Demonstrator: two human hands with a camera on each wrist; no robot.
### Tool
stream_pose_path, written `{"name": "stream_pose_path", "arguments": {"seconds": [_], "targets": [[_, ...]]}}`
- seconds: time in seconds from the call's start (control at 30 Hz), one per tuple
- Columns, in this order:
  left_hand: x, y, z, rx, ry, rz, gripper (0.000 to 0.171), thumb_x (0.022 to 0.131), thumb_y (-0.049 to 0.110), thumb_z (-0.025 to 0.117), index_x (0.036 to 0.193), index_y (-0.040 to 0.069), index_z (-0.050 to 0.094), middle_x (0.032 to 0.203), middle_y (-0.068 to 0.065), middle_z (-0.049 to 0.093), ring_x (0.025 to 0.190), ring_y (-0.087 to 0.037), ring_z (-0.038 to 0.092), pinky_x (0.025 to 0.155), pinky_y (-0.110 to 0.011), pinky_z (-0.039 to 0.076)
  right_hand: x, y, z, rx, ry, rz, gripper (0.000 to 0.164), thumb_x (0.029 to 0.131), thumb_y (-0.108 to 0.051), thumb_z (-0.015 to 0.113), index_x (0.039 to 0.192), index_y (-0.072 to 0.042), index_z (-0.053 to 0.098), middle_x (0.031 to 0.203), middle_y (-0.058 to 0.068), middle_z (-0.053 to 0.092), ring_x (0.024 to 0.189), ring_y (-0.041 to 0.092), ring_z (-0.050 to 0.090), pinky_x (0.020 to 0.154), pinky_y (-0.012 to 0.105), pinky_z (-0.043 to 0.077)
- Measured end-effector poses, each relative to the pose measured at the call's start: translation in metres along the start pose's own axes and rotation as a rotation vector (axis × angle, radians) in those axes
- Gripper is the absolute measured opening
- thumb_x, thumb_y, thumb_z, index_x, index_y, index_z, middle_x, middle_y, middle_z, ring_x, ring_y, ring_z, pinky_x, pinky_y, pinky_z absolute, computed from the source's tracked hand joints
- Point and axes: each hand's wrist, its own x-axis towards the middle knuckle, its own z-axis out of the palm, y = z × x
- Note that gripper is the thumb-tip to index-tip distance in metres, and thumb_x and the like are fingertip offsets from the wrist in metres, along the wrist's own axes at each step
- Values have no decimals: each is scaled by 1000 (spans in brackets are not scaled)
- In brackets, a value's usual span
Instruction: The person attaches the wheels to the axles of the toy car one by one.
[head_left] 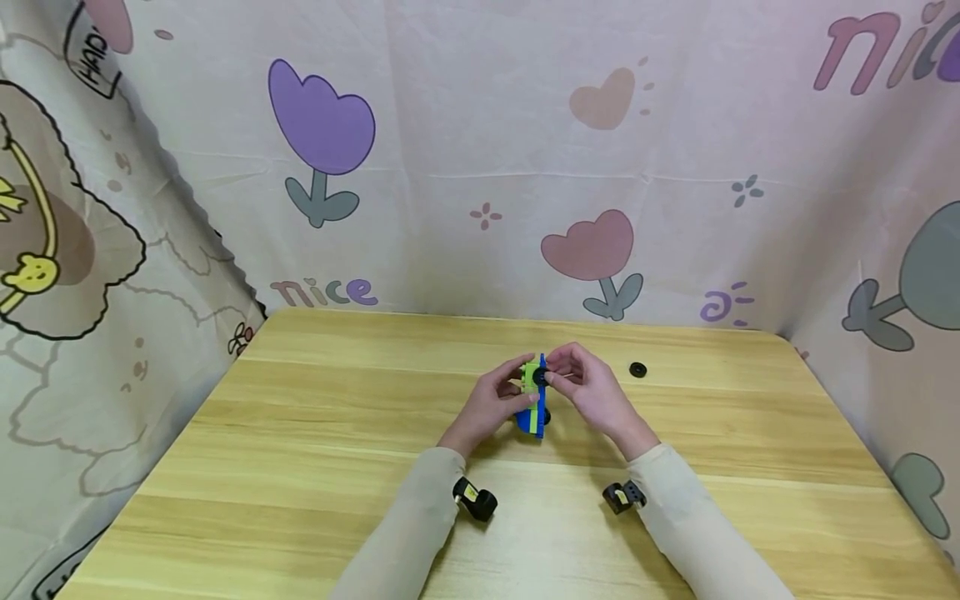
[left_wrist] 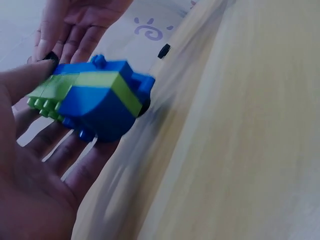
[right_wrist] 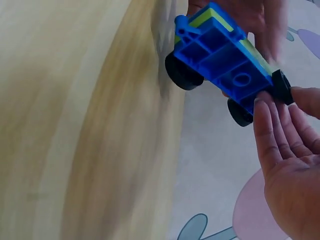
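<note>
While the left hand (head_left: 489,407) grips a blue-and-lime building-block toy car (right_wrist: 225,65) between thumb and fingers, the right hand (head_left: 596,396) pinches a black wheel (right_wrist: 282,86) at the car's edge, right at its fingertips. Of two other black wheels (right_wrist: 184,71) on the car, one sits just beside the right fingertips, the other farther from them. To the right of those fingers, a loose black wheel (head_left: 638,370) lies on the wooden tabletop (head_left: 337,467).

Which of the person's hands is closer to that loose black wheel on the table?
The right. The right hand is just left of the loose black wheel, not touching it; the left hand is farther left, gripping the toy car.
</note>
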Motion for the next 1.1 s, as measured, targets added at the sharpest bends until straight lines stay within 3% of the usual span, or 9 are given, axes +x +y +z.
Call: {"name": "stream_pose_path", "arguments": {"seconds": [0.2,0.53,0.83,1.1], "targets": [[-2,-1,-4,-20,-55,-14,71,89,0,69,151,18,41,124,-11,54,99,-25,61,85,-35,53,0,1,-5,-19,-12,-7,25,95,-13,67,115,-2,60,105,7,65,99,23,61,89,41,51],[-2,0,-12,-9,-28,-17,67,88,1,71,148,16,44,124,-12,56,100,-26,62,85,-36,54,-1,5,-28,-83,-75,-24,21,96,-17,66,112,-4,63,108,11,65,101,25,61,90,44,49],[-4,2,-21,-9,-37,-17,69,89,-3,68,150,5,37,128,-19,53,102,-33,61,85,-36,54,1,23,-56,-177,-58,-23,27,94,-10,67,116,3,61,116,20,62,105,30,61,91,46,49],[-16,29,-23,-32,-43,-13,65,88,-7,66,147,-2,39,123,-22,54,101,-37,60,82,-36,55,-3,31,-83,-205,-11,24,29,94,-9,67,118,5,60,119,23,60,106,35,60,94,46,48]]}}
